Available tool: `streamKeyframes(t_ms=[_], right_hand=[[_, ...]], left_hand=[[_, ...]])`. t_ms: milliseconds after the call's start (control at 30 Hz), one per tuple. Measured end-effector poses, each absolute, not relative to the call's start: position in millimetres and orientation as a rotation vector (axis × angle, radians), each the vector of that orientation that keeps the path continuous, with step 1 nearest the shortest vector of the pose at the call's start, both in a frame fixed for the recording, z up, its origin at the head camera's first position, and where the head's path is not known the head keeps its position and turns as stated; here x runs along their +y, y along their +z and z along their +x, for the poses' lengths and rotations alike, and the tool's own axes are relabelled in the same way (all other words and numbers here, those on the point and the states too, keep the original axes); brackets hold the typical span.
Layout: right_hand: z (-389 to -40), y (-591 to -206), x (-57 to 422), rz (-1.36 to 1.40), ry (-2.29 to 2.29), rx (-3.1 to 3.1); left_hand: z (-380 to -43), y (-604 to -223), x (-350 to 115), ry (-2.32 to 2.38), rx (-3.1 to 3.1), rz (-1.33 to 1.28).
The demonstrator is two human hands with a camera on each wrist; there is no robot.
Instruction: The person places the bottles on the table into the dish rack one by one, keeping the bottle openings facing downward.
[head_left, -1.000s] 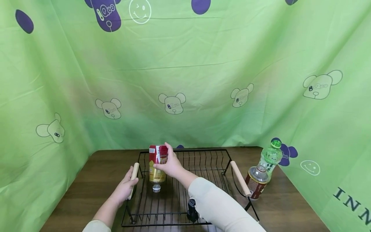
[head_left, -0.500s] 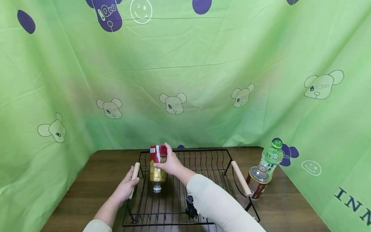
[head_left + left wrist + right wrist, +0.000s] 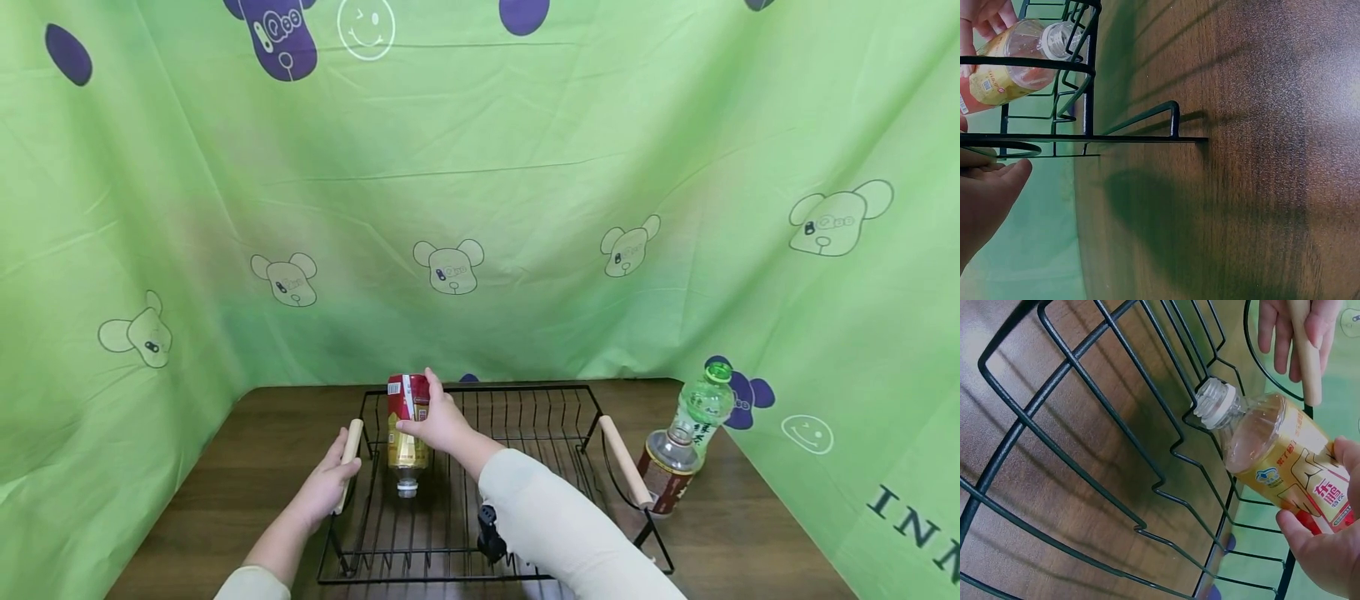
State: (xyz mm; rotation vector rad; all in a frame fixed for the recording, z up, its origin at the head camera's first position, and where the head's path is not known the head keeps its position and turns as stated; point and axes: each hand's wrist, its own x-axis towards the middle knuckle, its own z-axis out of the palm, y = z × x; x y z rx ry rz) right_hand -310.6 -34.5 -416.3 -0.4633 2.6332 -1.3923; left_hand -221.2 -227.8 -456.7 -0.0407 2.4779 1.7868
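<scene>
Right grip (image 3: 442, 427) — grasping upended red-and-gold plastic bottle (image 3: 406, 447), neck down in black wire rack (image 3: 517, 387), lower centre of frame | left grip (image 3: 326, 483) — holding wooden handle (image 3: 352, 442) | green bottle (image 3: 705, 403): worktop (image 3: 217, 475), lower right

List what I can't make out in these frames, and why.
- Held bottle's base: right wrist view, lost behind the right hand and right edge; left wrist view, cut off by left edge.
- Its small print: head view, too small.
- Green bottle's lower part: head view, behind the brown bottle.
- Rack's near edge, right part: head view, under the right sleeve.
- Lettering: head view, cut off by right edge.
</scene>
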Motion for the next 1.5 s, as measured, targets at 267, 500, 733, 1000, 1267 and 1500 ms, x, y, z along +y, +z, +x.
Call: streamKeyframes(t_ms=[267,500,733,1000,1267,1500], right_hand=[[-309,-415,-31,-0.463,-1.403,2.622],[-308,-408,-23,-0.446,-1.452,2.623],[-308,-401,-9,-0.465,-1.474,2.609],[-302,-388,14,-0.437,-1.558,2.555],[-297,-376,43,-0.431,-1.602,2.546],[-293,-369,72,-0.433,-1.612,2.586]], left_hand=[[-220,-456,-226,1.793,2.475,-0.038],[-220,-456,-227,1.801,2.471,-0.025],[-219,-454,-227,1.805,2.465,-0.022],[-220,-455,-227,1.812,2.449,-0.024],[-218,-454,-228,1.813,2.449,-0.02],[-219,-454,-228,1.806,2.459,-0.018]])
